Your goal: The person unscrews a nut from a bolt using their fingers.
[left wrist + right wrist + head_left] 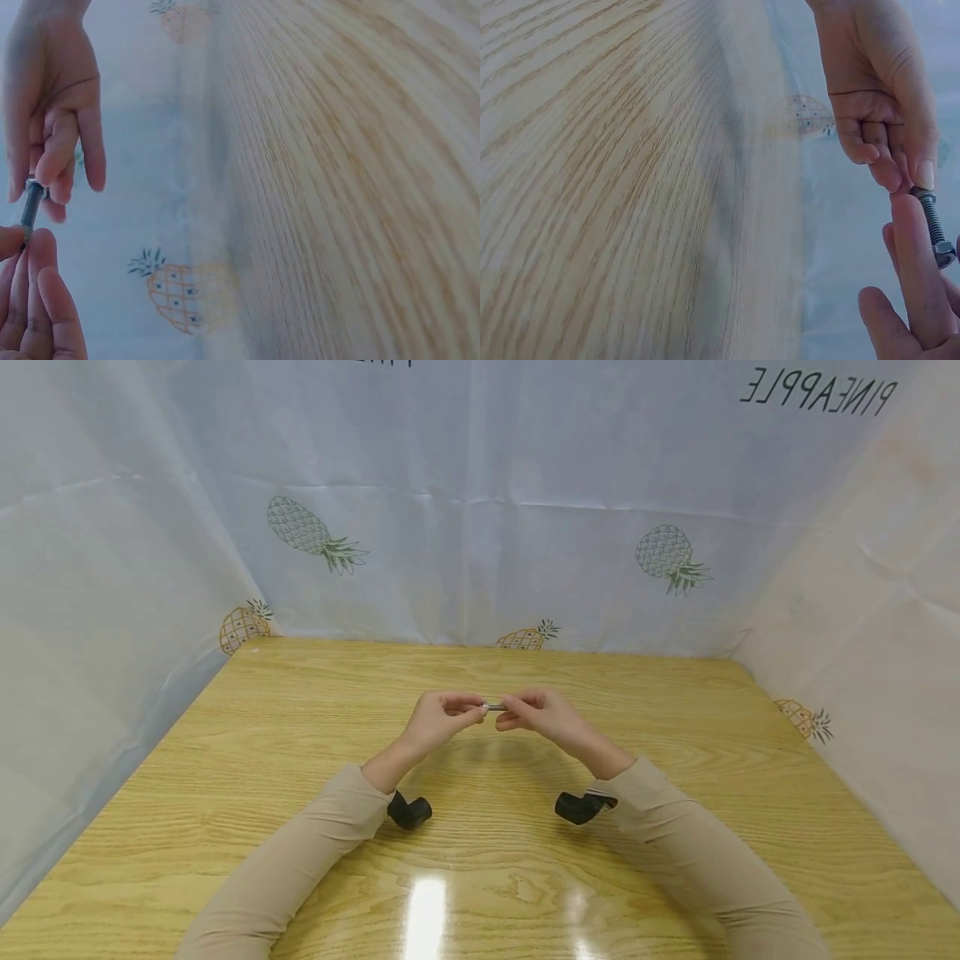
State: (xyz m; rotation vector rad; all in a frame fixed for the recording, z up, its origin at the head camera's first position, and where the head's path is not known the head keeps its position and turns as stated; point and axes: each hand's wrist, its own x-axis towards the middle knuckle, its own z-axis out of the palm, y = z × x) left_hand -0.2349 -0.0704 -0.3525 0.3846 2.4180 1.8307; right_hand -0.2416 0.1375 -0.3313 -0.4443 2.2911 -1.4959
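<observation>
A grey metal bolt [493,707] is held level above the table between both hands. My left hand [442,718] pinches one end of it between thumb and fingertips. At that end, the right wrist view shows a small nut [923,195] on the thread, under the left thumb. My right hand [543,718] holds the opposite end, where the hexagonal bolt head [944,255] shows between its fingers. Bare thread is visible between the two hands. The left wrist view has the bolt shank [31,206] running from the right fingers down to the left fingertips.
Below the hands lies a wood-grain table [480,860]. A pale curtain [480,560] printed with pineapples hangs behind it and along both sides. Black wrist-worn devices [410,811] stick out below the sleeves, just above the tabletop.
</observation>
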